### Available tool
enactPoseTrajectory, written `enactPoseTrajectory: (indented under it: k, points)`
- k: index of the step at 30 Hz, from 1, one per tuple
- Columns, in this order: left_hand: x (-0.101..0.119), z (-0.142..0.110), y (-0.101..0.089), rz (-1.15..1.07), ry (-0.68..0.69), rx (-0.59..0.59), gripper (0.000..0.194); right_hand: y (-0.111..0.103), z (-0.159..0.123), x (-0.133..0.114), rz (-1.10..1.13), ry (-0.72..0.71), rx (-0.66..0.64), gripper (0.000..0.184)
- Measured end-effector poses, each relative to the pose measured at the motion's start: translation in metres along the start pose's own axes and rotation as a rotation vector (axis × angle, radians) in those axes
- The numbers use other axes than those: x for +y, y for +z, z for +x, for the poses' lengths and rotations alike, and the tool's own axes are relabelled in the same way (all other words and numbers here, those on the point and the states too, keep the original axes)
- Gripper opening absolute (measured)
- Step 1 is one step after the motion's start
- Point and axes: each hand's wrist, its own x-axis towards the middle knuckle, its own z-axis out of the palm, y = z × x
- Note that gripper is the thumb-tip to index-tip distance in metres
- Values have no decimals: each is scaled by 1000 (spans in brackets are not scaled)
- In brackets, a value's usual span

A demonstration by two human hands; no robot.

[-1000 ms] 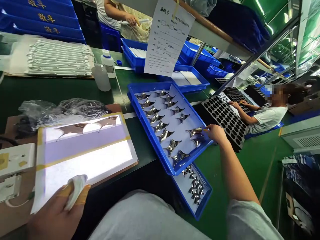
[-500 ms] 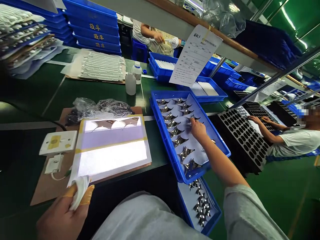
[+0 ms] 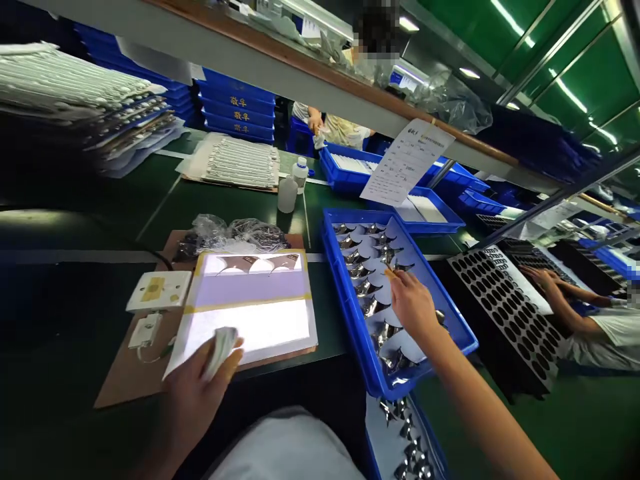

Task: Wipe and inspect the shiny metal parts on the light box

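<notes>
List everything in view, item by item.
green bench: one, green, under the items.
blue tray: one, blue, on the bench.
metal pieces: many, silver, in the blue tray; exact count unclear.
light panel: one, glowing white, yellow-taped, left of the blue tray.
wall plate: one, white and yellow, left of the light panel.
plastic bottles: two, white, beyond the light panel.
perforated tray: one, black, right of the blue tray.
co-worker's hands: two, on the far right.
left hand: one, holding a white cloth over the light panel.
right hand: one, over the blue tray.
</notes>
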Motion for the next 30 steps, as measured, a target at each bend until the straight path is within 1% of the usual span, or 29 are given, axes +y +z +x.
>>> enactPoseTrajectory:
  k: [2,3,5,6,8,10,11,13,14,15,16,18,19,20,21,22,23,24,25,26,28,30]
  points:
    - [29,11,13,-225,-122,-120,35,-10,-17,-41,151,-228,177,35]
    - [42,15,19,-350,-163,-186,37,-14,-24,-62,220,-328,227,34]
    - [60,22,28,-573,-262,-262,42,-18,-34,-102,327,-476,274,29]
    - [65,24,32,-667,-317,-287,42,-19,-37,-119,366,-526,283,28]
    - [65,22,36,-815,-429,-309,41,-19,-39,-147,427,-613,284,26]
    - [58,16,35,-899,-514,-297,38,-15,-38,-166,470,-672,278,27]
    - [54,13,33,-916,-542,-274,38,-12,-37,-173,484,-682,270,28]
    - [43,10,26,-899,-562,-208,38,-4,-37,-185,507,-654,252,35]
    - [38,11,20,-861,-542,-159,37,1,-37,-189,518,-620,241,41]
    - [33,13,14,-794,-494,-101,36,6,-38,-194,535,-580,229,47]
    - [27,17,7,-697,-417,-37,35,12,-39,-199,563,-533,221,52]
    - [13,28,-8,-406,-211,99,31,22,-40,-208,659,-424,210,53]
    - [4,35,-14,-224,-97,142,26,27,-40,-211,723,-367,208,49]
    - [-5,40,-19,-29,20,141,20,32,-39,-215,793,-308,209,44]
    - [-14,45,-22,177,140,85,15,37,-37,-218,866,-248,212,36]
    - [-23,49,-23,371,256,-14,14,42,-34,-221,939,-183,214,27]
    - [-32,52,-23,533,357,-133,18,48,-31,-224,1011,-112,215,21]
    - [-39,53,-21,653,434,-248,22,54,-27,-227,1078,-34,214,18]
    - [-45,53,-18,727,482,-336,26,61,-23,-230,1137,48,214,17]
    - [-49,51,-16,764,504,-390,28,68,-20,-234,1179,128,214,19]
    - [-54,46,-12,774,512,-436,25,82,-16,-241,1205,256,205,24]
    - [-55,41,-12,780,491,-459,20,92,-18,-245,1150,322,184,29]
